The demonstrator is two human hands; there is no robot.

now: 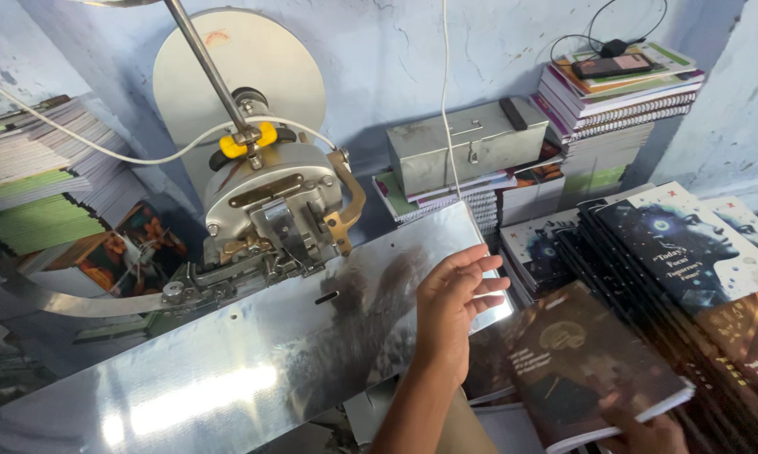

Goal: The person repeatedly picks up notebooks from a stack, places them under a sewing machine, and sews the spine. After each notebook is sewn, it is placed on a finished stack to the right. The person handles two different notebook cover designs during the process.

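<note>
Left hand is open and flat by the shiny metal surface; right hand pinches a dark notebook at its corner. Weak grip, so it could slide onto the stacked notebooks.

Machine left of metal box; notebooks right.

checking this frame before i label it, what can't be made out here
All in the head view:
- Right hand: cut off by the bottom edge and partly behind the dark book; its grip cannot be judged.
- Left hand: only its back shows, so contact with the metal plate is unclear.
- Machine head: its underside is hidden by its own housing.
- Grey metal box: closed, contents hidden.
- Paper stacks: cut off by the left edge.
</note>
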